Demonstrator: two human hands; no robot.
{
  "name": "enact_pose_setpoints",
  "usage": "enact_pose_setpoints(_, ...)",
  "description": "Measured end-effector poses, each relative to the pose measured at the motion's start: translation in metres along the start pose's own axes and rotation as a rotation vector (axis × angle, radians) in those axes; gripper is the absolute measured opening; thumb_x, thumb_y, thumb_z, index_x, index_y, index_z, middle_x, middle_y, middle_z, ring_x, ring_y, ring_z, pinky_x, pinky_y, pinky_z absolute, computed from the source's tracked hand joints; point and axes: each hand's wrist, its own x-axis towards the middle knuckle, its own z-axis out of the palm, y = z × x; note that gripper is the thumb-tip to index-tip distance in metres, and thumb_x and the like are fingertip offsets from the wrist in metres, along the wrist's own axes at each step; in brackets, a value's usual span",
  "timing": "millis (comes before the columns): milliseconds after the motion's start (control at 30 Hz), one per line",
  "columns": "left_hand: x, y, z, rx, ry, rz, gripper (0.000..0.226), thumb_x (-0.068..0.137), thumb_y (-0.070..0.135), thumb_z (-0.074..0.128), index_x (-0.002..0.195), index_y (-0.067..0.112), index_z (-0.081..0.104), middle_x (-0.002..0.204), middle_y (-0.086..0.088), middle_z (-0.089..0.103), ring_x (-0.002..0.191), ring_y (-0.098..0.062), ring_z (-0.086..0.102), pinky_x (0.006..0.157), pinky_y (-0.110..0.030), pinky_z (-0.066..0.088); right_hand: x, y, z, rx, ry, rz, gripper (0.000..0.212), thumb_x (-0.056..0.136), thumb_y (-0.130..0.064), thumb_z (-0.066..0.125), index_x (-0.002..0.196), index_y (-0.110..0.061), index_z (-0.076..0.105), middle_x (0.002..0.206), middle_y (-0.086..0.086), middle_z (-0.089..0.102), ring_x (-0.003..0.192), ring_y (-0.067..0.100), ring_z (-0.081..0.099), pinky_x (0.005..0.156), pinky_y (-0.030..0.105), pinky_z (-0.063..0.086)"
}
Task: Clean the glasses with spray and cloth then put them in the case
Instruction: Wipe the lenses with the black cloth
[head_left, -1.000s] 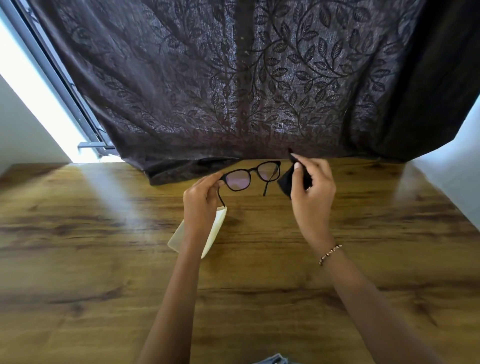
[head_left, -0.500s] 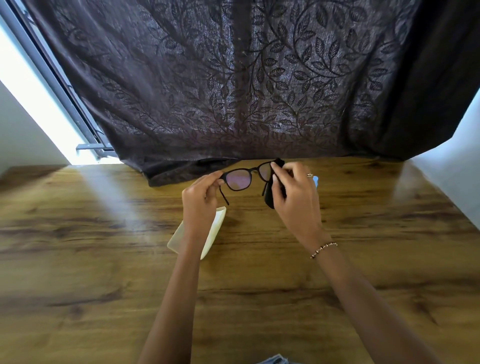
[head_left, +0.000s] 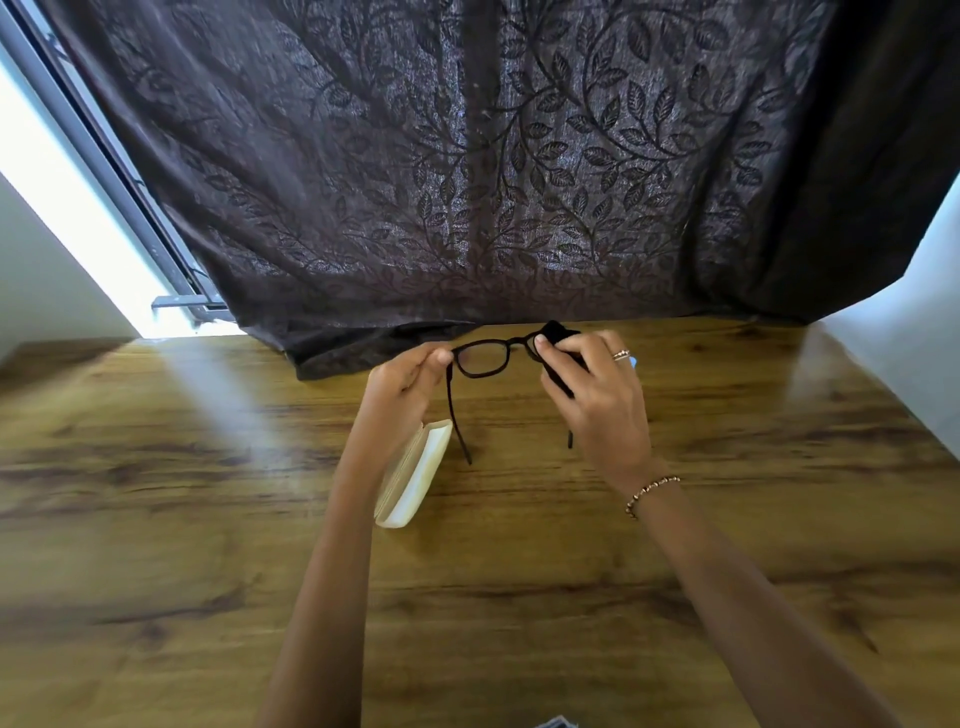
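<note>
Black-framed glasses (head_left: 483, 358) hang in the air above the far part of the wooden table (head_left: 208, 493), their arms unfolded and pointing toward me. My left hand (head_left: 402, 382) pinches the frame's left corner at the hinge. My right hand (head_left: 597, 395) holds a black cloth (head_left: 558, 332) wrapped around the right lens, thumb on one side and fingers on the other. A cream glasses case (head_left: 415, 475) lies open on the table under my left forearm. A small bit of light blue shows behind my right hand; I cannot tell what it is.
A dark leaf-patterned curtain (head_left: 493, 182) hangs along the far edge, its hem resting on the table. A bright window with a grey frame (head_left: 104, 171) is at the left. White walls stand at both sides.
My right hand brought the cloth from beside the glasses onto the right lens and pinched it there. The glasses tilted so their arms now point toward me.
</note>
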Motion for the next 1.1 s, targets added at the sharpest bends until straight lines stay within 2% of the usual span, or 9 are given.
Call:
enact_pose_setpoints(133,0.018,0.026,-0.003,-0.031,-0.145,-0.106,0.045,0.089,0.063,0.036,0.105,0.036,0.068,0.115,0.010,0.067,0.112,-0.002,0.057,0.099,-0.025,0.040,-0.003,-0.004,0.000,0.008,0.005,-0.055,0.025,0.086,-0.004,0.069,0.111,0.001,0.070,0.089,0.010,0.065,0.088,0.019,0.048,0.069,0.029,0.053)
enact_pose_setpoints(233,0.038,0.042,0.001,0.172,-0.314,-0.126,0.036,0.094,0.051,0.043,0.108,0.030,0.069,0.114,0.007,0.068,0.111,-0.008,0.057,0.093,-0.026,0.040,-0.004,-0.008,0.001,0.027,-0.003,-0.066,0.027,0.084,-0.002,0.072,0.111,0.002,0.070,0.090,0.011,0.065,0.087,0.021,0.051,0.070,0.031,0.055)
enact_pose_setpoints(333,0.047,0.050,0.004,0.221,-0.428,-0.085,0.027,0.095,0.039,0.049,0.086,0.031,0.073,0.097,0.009,0.072,0.101,-0.008,0.062,0.094,-0.030,0.045,-0.004,-0.009,-0.001,0.031,-0.005,-0.043,0.028,0.083,-0.001,0.072,0.111,0.002,0.070,0.093,0.012,0.066,0.090,0.020,0.050,0.074,0.030,0.054)
enact_pose_setpoints(433,0.048,0.054,0.003,0.189,-0.486,-0.089,0.026,0.095,0.037,0.052,0.079,0.031,0.071,0.094,0.005,0.072,0.099,-0.008,0.062,0.097,-0.034,0.044,-0.006,-0.008,-0.003,0.031,-0.005,-0.026,0.029,0.084,-0.001,0.071,0.113,0.003,0.069,0.097,0.013,0.066,0.092,0.020,0.050,0.079,0.029,0.053)
enact_pose_setpoints(667,0.043,0.055,0.009,0.337,-0.336,-0.021,0.026,0.097,0.031,0.049,0.074,0.024,0.061,0.063,0.015,0.059,0.061,0.001,0.053,0.057,-0.014,0.037,-0.018,-0.011,-0.001,0.011,-0.077,0.014,0.041,0.084,0.003,0.070,0.124,0.001,0.062,0.104,0.013,0.062,0.096,0.021,0.048,0.084,0.028,0.050)
enact_pose_setpoints(800,0.038,0.058,0.019,0.404,-0.281,0.044,0.024,0.096,0.018,0.050,0.084,0.006,0.066,0.080,-0.006,0.066,0.070,-0.016,0.054,0.062,-0.026,0.038,-0.021,-0.021,0.002,-0.031,-0.116,-0.006,0.049,0.081,0.007,0.070,0.128,0.002,0.059,0.109,0.013,0.060,0.100,0.021,0.046,0.096,0.032,0.040)
enact_pose_setpoints(933,0.036,0.061,0.018,0.446,-0.203,0.067,0.024,0.096,0.017,0.049,0.079,0.008,0.064,0.077,-0.003,0.063,0.077,-0.021,0.057,0.066,-0.028,0.037,-0.015,-0.021,0.003,-0.063,-0.110,0.114,0.051,0.082,0.010,0.066,0.132,0.004,0.054,0.112,0.017,0.060,0.099,0.022,0.044,0.090,0.031,0.048)
enact_pose_setpoints(1000,0.037,0.060,0.015,0.445,-0.174,0.028,0.024,0.096,0.016,0.048,0.079,0.010,0.064,0.080,-0.007,0.066,0.083,-0.026,0.059,0.075,-0.035,0.044,-0.015,-0.021,0.001,-0.040,-0.081,0.186,0.046,0.083,0.007,0.065,0.128,0.006,0.057,0.108,0.017,0.060,0.096,0.021,0.043,0.090,0.029,0.042)
enact_pose_setpoints(1100,0.037,0.062,0.019,0.467,-0.174,-0.031,0.024,0.096,0.015,0.047,0.079,0.010,0.062,0.082,-0.012,0.067,0.089,-0.031,0.058,0.076,-0.036,0.043,-0.019,-0.028,0.001,-0.004,-0.113,0.121,0.041,0.084,0.005,0.063,0.125,0.006,0.059,0.105,0.016,0.061,0.096,0.019,0.043,0.091,0.028,0.039)
